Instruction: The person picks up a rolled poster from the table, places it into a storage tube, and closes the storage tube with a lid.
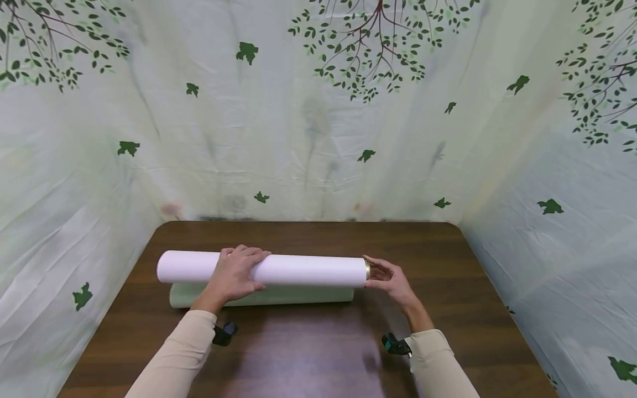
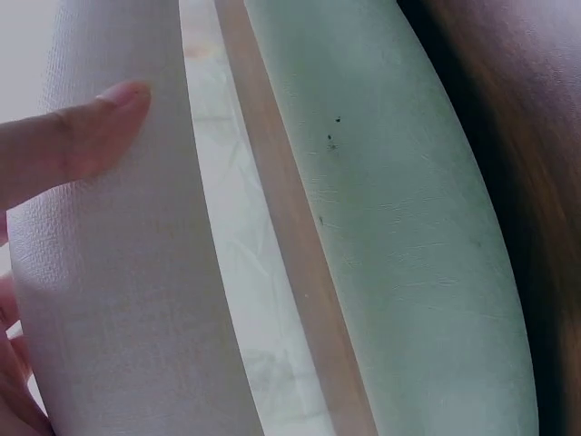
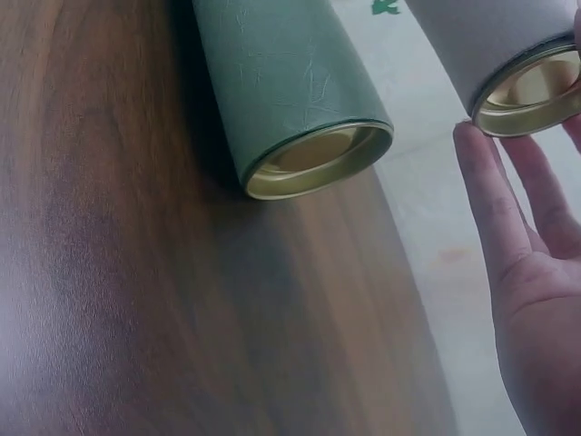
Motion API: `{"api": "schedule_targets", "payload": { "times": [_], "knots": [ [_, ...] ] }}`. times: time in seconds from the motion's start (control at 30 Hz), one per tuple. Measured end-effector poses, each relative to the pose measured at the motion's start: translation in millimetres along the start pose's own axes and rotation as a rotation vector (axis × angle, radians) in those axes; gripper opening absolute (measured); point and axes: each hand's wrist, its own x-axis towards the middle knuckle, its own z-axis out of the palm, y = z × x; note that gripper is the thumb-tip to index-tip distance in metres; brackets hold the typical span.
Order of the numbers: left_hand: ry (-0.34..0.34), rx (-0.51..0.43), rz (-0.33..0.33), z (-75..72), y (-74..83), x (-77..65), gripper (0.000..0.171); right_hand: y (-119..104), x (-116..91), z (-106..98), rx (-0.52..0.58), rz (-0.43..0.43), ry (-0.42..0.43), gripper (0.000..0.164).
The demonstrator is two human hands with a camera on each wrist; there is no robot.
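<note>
A long white tube (image 1: 308,271) with a gold metal end is raised above the table, level and crosswise. My left hand (image 1: 234,276) grips it left of its middle, the thumb (image 2: 113,132) lying across its textured side. At its right end, my right hand (image 1: 390,279) holds the gold rim (image 3: 531,100) between thumb and fingers. Nearer to me, a green tube (image 1: 303,296) of similar shape lies on the table, its recessed gold end (image 3: 318,163) facing right. A gap separates the tubes in both wrist views. My left forearm hides part of the green tube.
The dark brown wooden table (image 1: 308,348) has rounded far corners. Behind it and along both sides hangs a pale cloth (image 1: 298,138) printed with leaves and branches. A small black device (image 1: 225,334) sits at my left wrist, another device (image 1: 395,344) at my right.
</note>
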Motion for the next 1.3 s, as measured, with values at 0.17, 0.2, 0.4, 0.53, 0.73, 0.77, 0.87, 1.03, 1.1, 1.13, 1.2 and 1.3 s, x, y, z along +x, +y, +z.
{"api": "schedule_targets", "payload": {
  "times": [0.17, 0.2, 0.4, 0.53, 0.73, 0.77, 0.87, 1.03, 1.1, 1.13, 1.2, 1.3],
  "knots": [
    [0.002, 0.006, -0.008, 0.0, 2.0, 2.0, 0.070, -1.2, -2.0, -1.3, 0.026, 0.013, -0.005, 0.060],
    [0.004, 0.005, -0.007, -0.2, 2.3, 2.2, 0.070, -1.5, -2.6, -2.0, 0.036, 0.019, -0.010, 0.059],
    [0.011, 0.021, 0.009, -1.2, 5.6, 5.1, 0.070, -2.8, -6.5, -6.9, 0.081, 0.027, -0.031, 0.057],
    [-0.017, 0.015, -0.005, -2.1, 7.2, 6.1, 0.069, -2.8, -6.6, -7.9, 0.078, 0.000, -0.049, 0.057],
    [-0.053, 0.008, 0.016, -4.1, 5.6, 7.0, 0.069, -2.4, -6.4, -6.9, 0.075, -0.007, -0.047, 0.057],
    [-0.057, 0.005, 0.017, -4.9, 5.0, 6.7, 0.069, -2.3, -6.3, -6.6, 0.072, -0.006, -0.047, 0.058],
    [-0.068, -0.010, 0.019, -8.1, 3.6, 5.4, 0.068, -2.9, -5.5, -5.5, 0.065, -0.001, -0.052, 0.060],
    [-0.087, -0.023, 0.010, -11.4, 1.1, 4.1, 0.071, -6.2, -3.5, -5.3, 0.042, 0.000, -0.050, 0.061],
    [-0.086, -0.022, 0.020, -11.2, 0.3, 4.5, 0.072, -7.8, -3.7, -5.9, 0.028, -0.005, -0.043, 0.060],
    [-0.083, -0.025, 0.026, -10.7, -0.2, 4.6, 0.072, -8.7, -3.9, -6.3, 0.021, -0.008, -0.037, 0.060],
    [-0.071, -0.028, 0.048, -9.7, -0.6, 5.3, 0.071, -10.4, -4.5, -6.9, 0.012, -0.019, -0.028, 0.060],
    [-0.059, -0.035, 0.077, -7.7, -1.1, 5.9, 0.070, -12.6, -5.3, -7.8, 0.001, -0.045, -0.013, 0.060]
  ]
}}
